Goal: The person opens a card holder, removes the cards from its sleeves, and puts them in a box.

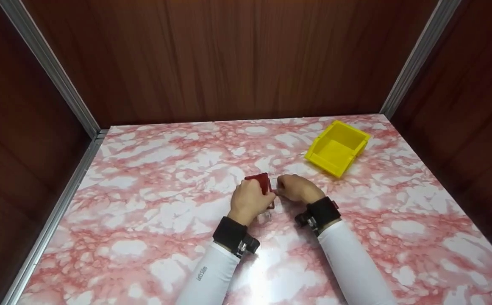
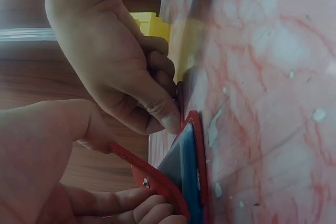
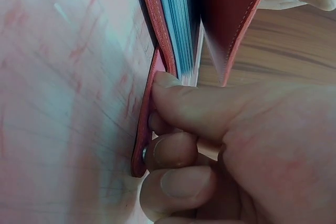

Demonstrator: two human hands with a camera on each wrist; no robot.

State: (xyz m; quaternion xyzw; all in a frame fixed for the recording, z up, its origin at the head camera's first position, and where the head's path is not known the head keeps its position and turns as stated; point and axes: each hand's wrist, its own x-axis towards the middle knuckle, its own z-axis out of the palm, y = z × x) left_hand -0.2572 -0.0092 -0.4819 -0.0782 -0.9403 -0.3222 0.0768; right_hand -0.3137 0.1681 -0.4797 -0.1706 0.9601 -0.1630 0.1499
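Note:
A red card holder (image 1: 263, 181) with stitched edges lies partly open near the middle of the table. Between its covers, a thick stack of clear sleeves (image 3: 176, 19) shows in the right wrist view. My left hand (image 1: 247, 200) holds the raised cover (image 2: 149, 174), which carries a metal snap (image 2: 146, 183), between thumb and fingers. On the other side, my right hand (image 1: 298, 188) pinches the red closing strap (image 3: 142, 129) close to the holder's edge. The strap's own snap, near its end, is partly hidden by those fingers.
A yellow open bin (image 1: 337, 148) stands beyond my right hand, toward the back right. Brown wood-grain panels (image 1: 246, 59) rise behind and beside the pink-and-white marbled table (image 1: 144, 178). A small see-through object (image 1: 265, 217) lies beside my left wrist.

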